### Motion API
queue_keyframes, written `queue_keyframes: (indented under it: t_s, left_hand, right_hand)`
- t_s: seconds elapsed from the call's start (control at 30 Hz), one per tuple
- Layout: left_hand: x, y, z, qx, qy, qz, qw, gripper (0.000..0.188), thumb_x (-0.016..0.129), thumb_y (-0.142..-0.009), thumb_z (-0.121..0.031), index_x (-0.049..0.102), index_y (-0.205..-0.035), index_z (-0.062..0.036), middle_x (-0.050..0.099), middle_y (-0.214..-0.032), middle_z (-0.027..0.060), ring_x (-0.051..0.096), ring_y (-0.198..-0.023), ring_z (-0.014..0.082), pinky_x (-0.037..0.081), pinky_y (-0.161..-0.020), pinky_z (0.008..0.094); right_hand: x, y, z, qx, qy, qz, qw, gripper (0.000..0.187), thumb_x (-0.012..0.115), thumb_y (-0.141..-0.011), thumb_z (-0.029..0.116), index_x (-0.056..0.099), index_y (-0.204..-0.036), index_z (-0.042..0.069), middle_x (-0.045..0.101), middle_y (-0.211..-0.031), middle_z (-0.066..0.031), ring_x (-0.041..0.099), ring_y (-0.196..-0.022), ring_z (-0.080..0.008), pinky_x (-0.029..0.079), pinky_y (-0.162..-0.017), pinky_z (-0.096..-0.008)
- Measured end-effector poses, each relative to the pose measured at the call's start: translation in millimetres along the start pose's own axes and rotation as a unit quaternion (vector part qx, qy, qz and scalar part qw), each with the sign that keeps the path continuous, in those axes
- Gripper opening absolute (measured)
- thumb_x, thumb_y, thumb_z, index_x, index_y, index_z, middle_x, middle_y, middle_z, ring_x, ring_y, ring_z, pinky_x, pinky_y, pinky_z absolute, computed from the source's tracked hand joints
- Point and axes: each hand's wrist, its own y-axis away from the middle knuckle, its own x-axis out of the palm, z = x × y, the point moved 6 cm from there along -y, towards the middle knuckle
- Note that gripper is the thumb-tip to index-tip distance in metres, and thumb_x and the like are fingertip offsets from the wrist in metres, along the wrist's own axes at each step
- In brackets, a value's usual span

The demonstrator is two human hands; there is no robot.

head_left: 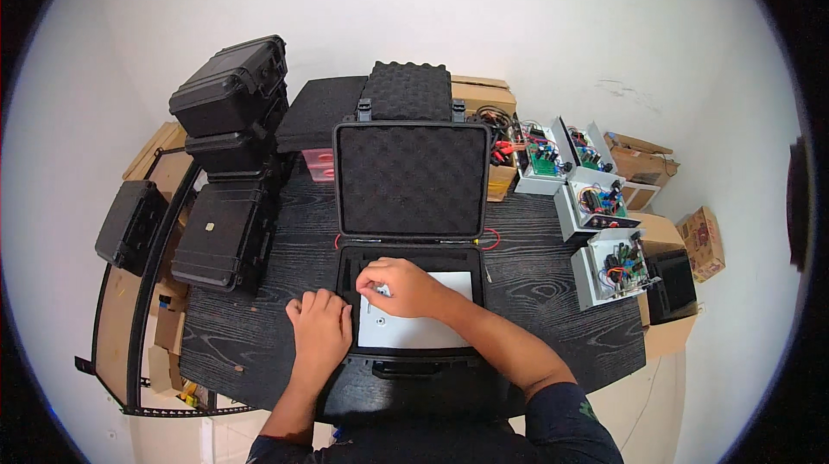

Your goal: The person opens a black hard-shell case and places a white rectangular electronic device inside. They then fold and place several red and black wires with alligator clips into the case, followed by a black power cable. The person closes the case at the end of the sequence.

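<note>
- Curling the fingers of the right hand (397, 288) close together over the left part of a white panel (423, 330); cannot tell about anything small held between the tips.
- Reaching just above a round metal fitting (381, 321) set in that panel.
- Bending the left hand (321, 326) loosely, thumb parted from fingers, beside the left rim of an open black case (466, 360); cannot tell about contact with that rim.
- Keeping the white panel flat inside the case, near the middle of the front edge of a dark wood-grain tabletop (550, 291).
- Facing a raised lid (410, 179) lined with dark foam.
- Having a red wire (493, 240) looping out at the right end of the hinge.
- Working before a bumpy foam block (409, 91) and pink drawers (321, 165) toward the rear edge, beside a cardboard box (498, 186) topped with red clips (503, 151) and cables.
- Having stacked black cases (229, 88) along the left edge.
- Having four white housings (587, 287) with exposed circuit boards (546, 157) from the rear right corner down the right edge.
- Standing near an open carton (673, 343) beyond the right edge.
</note>
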Motion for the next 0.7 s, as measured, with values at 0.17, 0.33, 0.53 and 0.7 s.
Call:
queue_keyframes:
  t_s: [0.17, 0.33, 0.53, 0.7]
  left_hand:
    - [-2.3, -7.8, -5.0, 0.025, -0.033, -0.020, 0.999, 0.010, 0.077, -0.086, -0.017, 0.076, -0.089, -0.0076, 0.063, -0.105, 0.0085, 0.058, -0.105, 0.0298, 0.037, -0.100, 0.0525]
    - [-9.7, -9.8, -1.6, 0.041, 0.001, -0.030, 0.999, 0.010, 0.078, -0.086, -0.017, 0.078, -0.089, -0.0070, 0.067, -0.109, 0.0085, 0.060, -0.106, 0.0291, 0.038, -0.101, 0.0517]
    - [-2.8, -6.8, 16.6, 0.010, 0.108, -0.058, 0.992, 0.008, 0.079, -0.086, -0.012, 0.077, -0.084, -0.0048, 0.069, -0.108, 0.0086, 0.061, -0.107, 0.0294, 0.042, -0.098, 0.0484]
    - [1.1, -9.8, 14.4, 0.012, 0.103, -0.036, 0.994, 0.011, 0.080, -0.083, -0.012, 0.076, -0.079, -0.0030, 0.067, -0.110, 0.0104, 0.060, -0.110, 0.0317, 0.043, -0.099, 0.0480]
  right_hand:
    - [-43.5, -5.7, 24.7, -0.007, 0.010, -0.121, 0.993, 0.005, 0.075, -0.091, 0.004, 0.074, -0.095, 0.002, 0.073, -0.089, -0.0122, 0.072, -0.081, -0.0258, 0.056, -0.073, -0.0372]
    - [-162.2, 2.7, 17.1, -0.014, 0.060, -0.373, 0.926, 0.009, 0.072, -0.100, 0.008, 0.073, -0.095, 0.001, 0.073, -0.087, -0.0056, 0.067, -0.078, -0.0109, 0.054, -0.070, -0.0272]
    - [-309.5, -4.1, -105.8, 0.124, 0.119, -0.451, 0.876, 0.017, 0.070, -0.100, 0.015, 0.075, -0.102, -0.001, 0.078, -0.092, -0.0082, 0.071, -0.084, -0.0162, 0.056, -0.082, -0.0322]
    - [-331.5, -16.2, -182.7, 0.258, 0.383, -0.309, 0.832, 0.027, 0.074, -0.090, 0.026, 0.081, -0.112, 0.012, 0.073, -0.120, -0.0173, 0.068, -0.116, -0.0364, 0.056, -0.100, -0.0481]
